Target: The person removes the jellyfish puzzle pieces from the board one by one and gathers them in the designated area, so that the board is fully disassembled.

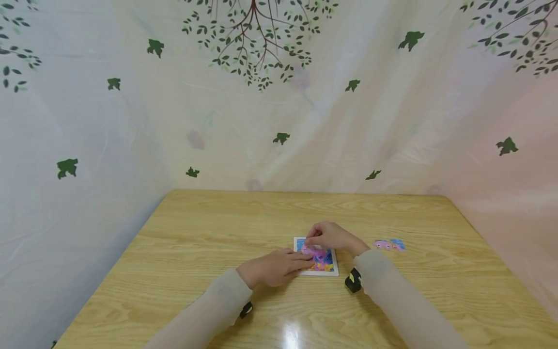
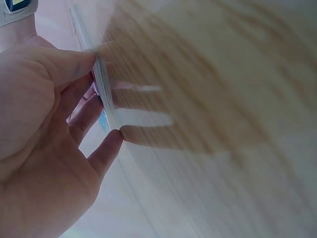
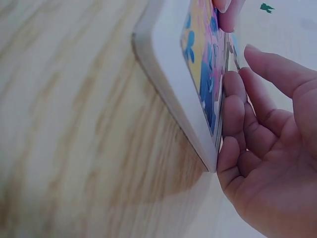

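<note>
A small jigsaw puzzle (image 1: pixel 324 264) with a white frame and a pink, blue and yellow picture lies on the table. My left hand (image 1: pixel 274 267) reaches over its left side, fingers extended onto the picture. In the left wrist view, the thumb (image 2: pixel 81 67) is right at the board's edge (image 2: pixel 103 84). My right hand (image 1: pixel 331 236) is over the board's upper part. Its thumb and index finger pinch a thin puzzle piece (image 3: pixel 233 53), seen nearly edge-on in the right wrist view; the other fingers (image 3: pixel 233 116) curl beside the white frame (image 3: pixel 173 94).
Loose puzzle pieces (image 1: pixel 389 245), pink and blue, lie to the right of the board, beyond the right wrist. A wooden table (image 1: pixel 209 218) extends around the board. Behind it hangs a pale curtain (image 1: pixel 240 160) with leaf prints. Each wrist carries a black camera (image 1: pixel 353 280).
</note>
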{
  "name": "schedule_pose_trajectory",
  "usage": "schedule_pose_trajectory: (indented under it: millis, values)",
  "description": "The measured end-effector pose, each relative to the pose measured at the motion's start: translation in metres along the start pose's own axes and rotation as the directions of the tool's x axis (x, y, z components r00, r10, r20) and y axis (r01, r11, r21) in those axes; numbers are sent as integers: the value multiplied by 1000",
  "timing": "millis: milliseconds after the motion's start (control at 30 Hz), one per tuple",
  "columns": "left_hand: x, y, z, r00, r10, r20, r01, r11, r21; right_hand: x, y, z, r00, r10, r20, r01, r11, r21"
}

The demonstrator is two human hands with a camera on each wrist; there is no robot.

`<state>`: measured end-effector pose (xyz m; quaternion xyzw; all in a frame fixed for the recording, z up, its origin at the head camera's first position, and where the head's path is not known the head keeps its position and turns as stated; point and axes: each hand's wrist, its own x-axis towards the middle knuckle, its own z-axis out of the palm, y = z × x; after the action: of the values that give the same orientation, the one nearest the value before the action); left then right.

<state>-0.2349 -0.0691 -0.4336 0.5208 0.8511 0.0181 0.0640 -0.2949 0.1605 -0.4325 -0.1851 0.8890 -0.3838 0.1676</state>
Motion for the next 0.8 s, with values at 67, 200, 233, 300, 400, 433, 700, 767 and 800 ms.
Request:
schedule_pose_trajectory:
  millis: [67, 200, 233, 300, 400, 433, 700, 767, 800]
  values:
    - [0, -1, 1, 1000, 7, -7, -7, 1000, 1, 1, 1, 0, 1000, 10, -8, -10, 1000, 8]
    - [0, -2, 2, 1000, 20, -14, -19, 1000, 20, 3, 4, 2, 1000, 17, -21, -16, 999, 28]
    - [1, -2, 2, 1000, 20, -13, -20, 1000, 23, 3, 4, 2, 1000, 13, -21, -12, 999, 34]
    - [1, -2, 3, 1000, 18, -10, -18, 1000, 24, 4, 4, 2, 1000, 2, -22, -1, 999, 48]
    - [1, -1, 2, 1000, 5, 0, -5, 1000, 8, 4, 3, 3, 1000, -9, -26, 10, 997, 71]
    - [1, -1, 2, 1000, 0, 4, 0, 1000, 0, 4, 3, 4, 1000, -11, -25, 13, 997, 78]
    - [0, 0, 2, 1000, -15, 13, 15, 1000, -17, 5, 0, 6, 999, -23, -27, 26, 995, 94]
    - [1, 0, 2, 1000, -5, 4, 5, 1000, -6, 5, 0, 7, 999, -18, -31, 21, 995, 99]
    - [1, -1, 2, 1000, -1, 2, 1, 1000, 0, 6, 0, 7, 999, -22, -33, 26, 995, 98]
